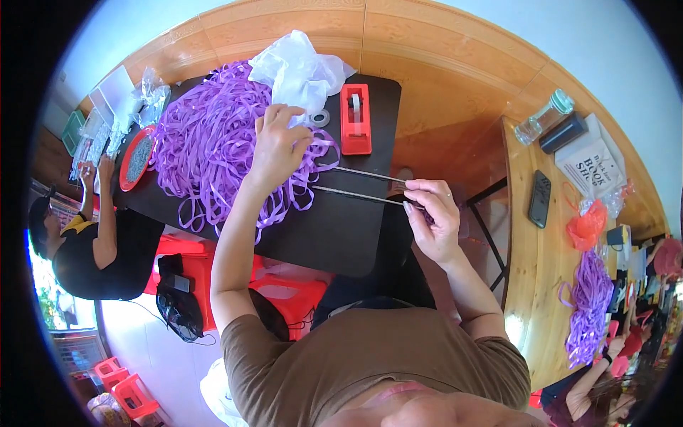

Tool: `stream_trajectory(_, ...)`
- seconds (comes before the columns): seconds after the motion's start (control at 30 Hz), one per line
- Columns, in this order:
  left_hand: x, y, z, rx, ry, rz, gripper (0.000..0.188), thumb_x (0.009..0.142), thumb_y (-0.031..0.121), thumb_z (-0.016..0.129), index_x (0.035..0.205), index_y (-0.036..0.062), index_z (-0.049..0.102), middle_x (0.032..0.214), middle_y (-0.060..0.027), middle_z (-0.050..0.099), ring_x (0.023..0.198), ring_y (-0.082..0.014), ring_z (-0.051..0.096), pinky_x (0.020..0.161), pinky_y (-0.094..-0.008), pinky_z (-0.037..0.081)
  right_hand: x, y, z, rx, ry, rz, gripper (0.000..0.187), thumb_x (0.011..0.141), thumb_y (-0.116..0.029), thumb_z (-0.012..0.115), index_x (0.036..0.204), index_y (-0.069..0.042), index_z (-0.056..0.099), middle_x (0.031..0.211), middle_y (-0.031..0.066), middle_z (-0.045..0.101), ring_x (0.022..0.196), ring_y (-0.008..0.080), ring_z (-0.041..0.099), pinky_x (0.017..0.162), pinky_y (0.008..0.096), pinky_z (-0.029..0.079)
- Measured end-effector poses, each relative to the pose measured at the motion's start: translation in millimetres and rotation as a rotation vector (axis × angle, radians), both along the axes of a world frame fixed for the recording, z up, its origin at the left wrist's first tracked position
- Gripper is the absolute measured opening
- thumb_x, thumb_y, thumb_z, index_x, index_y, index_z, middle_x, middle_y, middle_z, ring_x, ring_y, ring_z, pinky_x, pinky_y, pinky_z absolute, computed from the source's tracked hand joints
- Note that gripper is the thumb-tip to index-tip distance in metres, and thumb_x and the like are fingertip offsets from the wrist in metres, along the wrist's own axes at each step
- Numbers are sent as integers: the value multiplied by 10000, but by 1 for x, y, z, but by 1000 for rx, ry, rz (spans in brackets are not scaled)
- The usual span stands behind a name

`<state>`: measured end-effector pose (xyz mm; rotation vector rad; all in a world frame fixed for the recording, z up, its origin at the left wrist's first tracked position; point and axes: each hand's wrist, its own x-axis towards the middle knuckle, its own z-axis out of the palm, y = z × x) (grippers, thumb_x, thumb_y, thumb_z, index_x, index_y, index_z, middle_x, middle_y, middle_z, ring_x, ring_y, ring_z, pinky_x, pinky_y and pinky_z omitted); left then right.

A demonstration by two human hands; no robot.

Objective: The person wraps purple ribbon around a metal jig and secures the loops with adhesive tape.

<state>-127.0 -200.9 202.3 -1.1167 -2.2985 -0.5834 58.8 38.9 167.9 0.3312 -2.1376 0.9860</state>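
Above a large heap of purple ribbon [203, 135] on the dark table, my left hand [277, 146] is raised with its fingers bent and thumb apart; I see nothing in it. My right hand [435, 217], off the table's right edge, pinches two thin dark strands, the upper [363, 173] and the lower [359, 194]. They run nearly straight and side by side to the loose ribbon loops; whether they are rods or taut cords is unclear. A dark purplish bit shows under my right fingers.
A red tape dispenser [356, 135], a tape roll [319, 118] and a white plastic bag [299, 75] lie at the table's back. A red dish [130, 171] of small grey pieces stands left, near another person. The right wooden table holds a phone [540, 199], glass jar [544, 119] and purple ribbon bundle [590, 306].
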Motion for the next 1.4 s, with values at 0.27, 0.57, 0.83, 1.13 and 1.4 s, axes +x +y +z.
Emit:
stream_trajectory(0.27, 51, 47, 91, 286, -414, -393, 84, 767, 4, 616, 833, -5, 667, 692, -137, 646, 592, -226, 639, 553, -305, 490, -24, -20, 47, -615, -266, 366, 480, 744, 2, 693, 1194, -40, 534, 1134, 45, 567, 972, 130, 545, 823, 276, 429)
stream_trajectory(0.57, 58, 53, 94, 240, -357, -290, 141, 730, 26, 679, 870, 11, 671, 608, -100, 581, 526, -208, 560, 513, -301, 446, -32, -15, 64, -933, -264, 580, 180, 848, 25, 569, 1024, 50, 596, 666, 33, 551, 596, 125, 541, 572, 251, 456)
stream_trajectory(0.83, 42, 4, -11, -197, -425, -382, 431, 624, 155, 779, 1024, 49, 656, 1179, -137, 525, 1158, -324, 427, 930, -428, 371, 9, 26, 64, -999, -100, 768, 164, 881, -23, 519, 1003, 56, 596, 634, 48, 506, 565, 121, 492, 499, 241, 425)
stream_trajectory(1.13, 65, 10, -5, 33, -394, -285, 457, 677, 106, 733, 1117, 67, 616, 1220, -126, 521, 1153, -326, 437, 974, -433, 337, 28, 43, 66, -885, -339, 689, 226, 901, -30, 489, 1071, 68, 600, 584, 65, 528, 475, 112, 471, 463, 227, 343)
stream_trajectory(1.4, 163, 112, -45, 508, -895, -619, 580, 757, 52, 699, 1286, -1, 468, 1179, -138, 558, 1112, -282, 481, 979, -363, 366, 37, 59, 68, -1012, -203, 874, 274, 920, -126, 500, 1123, 42, 574, 582, 47, 507, 466, 121, 448, 452, 248, 350)
